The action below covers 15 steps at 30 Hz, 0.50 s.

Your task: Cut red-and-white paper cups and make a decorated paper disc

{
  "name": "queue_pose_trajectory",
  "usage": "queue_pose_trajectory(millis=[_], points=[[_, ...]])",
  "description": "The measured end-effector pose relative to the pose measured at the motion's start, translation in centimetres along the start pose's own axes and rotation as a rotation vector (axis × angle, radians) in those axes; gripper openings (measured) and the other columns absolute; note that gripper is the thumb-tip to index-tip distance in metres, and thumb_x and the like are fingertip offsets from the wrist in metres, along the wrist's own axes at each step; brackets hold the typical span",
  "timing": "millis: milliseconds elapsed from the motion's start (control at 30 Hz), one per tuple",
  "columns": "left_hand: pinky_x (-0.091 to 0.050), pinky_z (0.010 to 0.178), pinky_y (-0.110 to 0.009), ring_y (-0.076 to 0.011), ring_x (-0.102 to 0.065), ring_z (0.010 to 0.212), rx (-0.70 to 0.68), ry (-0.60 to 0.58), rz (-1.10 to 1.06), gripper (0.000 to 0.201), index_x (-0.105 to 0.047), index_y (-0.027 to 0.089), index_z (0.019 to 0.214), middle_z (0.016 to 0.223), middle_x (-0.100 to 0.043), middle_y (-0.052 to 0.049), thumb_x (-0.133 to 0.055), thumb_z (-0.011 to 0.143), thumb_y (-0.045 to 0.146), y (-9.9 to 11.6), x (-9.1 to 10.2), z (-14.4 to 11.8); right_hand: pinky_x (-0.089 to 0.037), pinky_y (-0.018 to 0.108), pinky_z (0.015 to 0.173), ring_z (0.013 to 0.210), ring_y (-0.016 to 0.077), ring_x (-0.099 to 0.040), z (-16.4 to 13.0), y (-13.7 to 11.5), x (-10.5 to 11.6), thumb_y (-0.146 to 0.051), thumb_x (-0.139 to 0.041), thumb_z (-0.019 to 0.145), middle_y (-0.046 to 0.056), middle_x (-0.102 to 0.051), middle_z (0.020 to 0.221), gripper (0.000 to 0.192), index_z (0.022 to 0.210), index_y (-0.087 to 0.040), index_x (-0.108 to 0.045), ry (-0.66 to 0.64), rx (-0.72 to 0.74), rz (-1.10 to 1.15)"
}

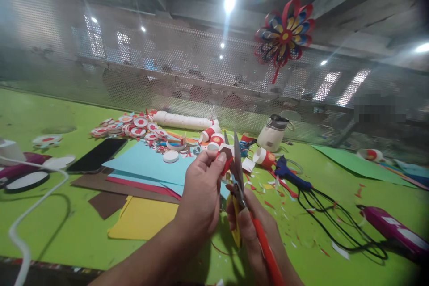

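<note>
My left hand (203,187) pinches a small piece of red and brown paper (227,161) between thumb and fingers. Wrapped around the handles of the scissors (237,174) is my right hand (256,223); one handle is yellow, the other orange-red. The blades point up and stand slightly apart, right beside the paper. Below and left of my left hand lie light blue sheets (144,165), a yellow sheet (144,219) and brown sheets (107,205). Beyond my hands stand several red and white paper cups (214,138).
A blue glue gun (291,174) with a black cord lies at right, near a purple device (395,228). Paper scraps litter the green table (311,246). A black phone (97,155), a pile of white and red discs (134,127) and a white cable (20,237) occupy the left.
</note>
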<state>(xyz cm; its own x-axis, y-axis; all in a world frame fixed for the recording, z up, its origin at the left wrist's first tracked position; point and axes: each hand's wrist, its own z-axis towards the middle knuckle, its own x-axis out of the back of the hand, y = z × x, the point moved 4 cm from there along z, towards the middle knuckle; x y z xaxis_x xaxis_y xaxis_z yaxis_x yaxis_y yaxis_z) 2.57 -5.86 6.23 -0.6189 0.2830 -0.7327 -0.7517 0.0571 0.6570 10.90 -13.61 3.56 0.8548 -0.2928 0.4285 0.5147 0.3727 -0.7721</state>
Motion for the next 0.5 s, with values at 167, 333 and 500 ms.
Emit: queue_pose_trajectory(millis=[167,333,500], points=[[-0.042,0.074,-0.024,-0.0104,-0.056,0.072,-0.013,-0.005,0.011,0.01,-0.056,0.016,0.071,0.074,-0.061,0.0,-0.066,0.073,0.018,0.0,-0.05,-0.2,-0.042,0.025,0.052,0.057,0.0143,-0.05,-0.2,-0.12,0.04,-0.05,-0.033,0.092,0.001,-0.053,0.069,0.039,0.106,-0.021,-0.055,0.02,-0.009,0.0],[-0.042,0.073,-0.023,-0.0102,-0.056,0.074,-0.019,-0.014,0.025,0.011,-0.055,0.016,0.07,0.076,-0.063,0.0,-0.066,0.073,0.019,-0.09,0.0,-0.34,-0.044,0.024,0.05,0.057,0.0137,-0.051,-0.43,0.0,-0.03,-0.051,-0.037,0.091,0.002,-0.057,0.073,0.039,0.104,-0.02,-0.058,0.056,-0.05,0.037],[-0.042,0.073,-0.023,-0.0106,-0.056,0.075,-0.024,-0.024,0.044,0.012,-0.055,0.016,0.071,0.077,-0.063,0.0,-0.066,0.074,0.02,-0.11,0.06,-0.32,-0.045,0.023,0.05,0.058,0.014,-0.053,-0.48,0.07,-0.06,-0.052,-0.036,0.091,0.004,-0.06,0.079,0.041,0.103,-0.019,-0.058,0.048,-0.073,0.034]])
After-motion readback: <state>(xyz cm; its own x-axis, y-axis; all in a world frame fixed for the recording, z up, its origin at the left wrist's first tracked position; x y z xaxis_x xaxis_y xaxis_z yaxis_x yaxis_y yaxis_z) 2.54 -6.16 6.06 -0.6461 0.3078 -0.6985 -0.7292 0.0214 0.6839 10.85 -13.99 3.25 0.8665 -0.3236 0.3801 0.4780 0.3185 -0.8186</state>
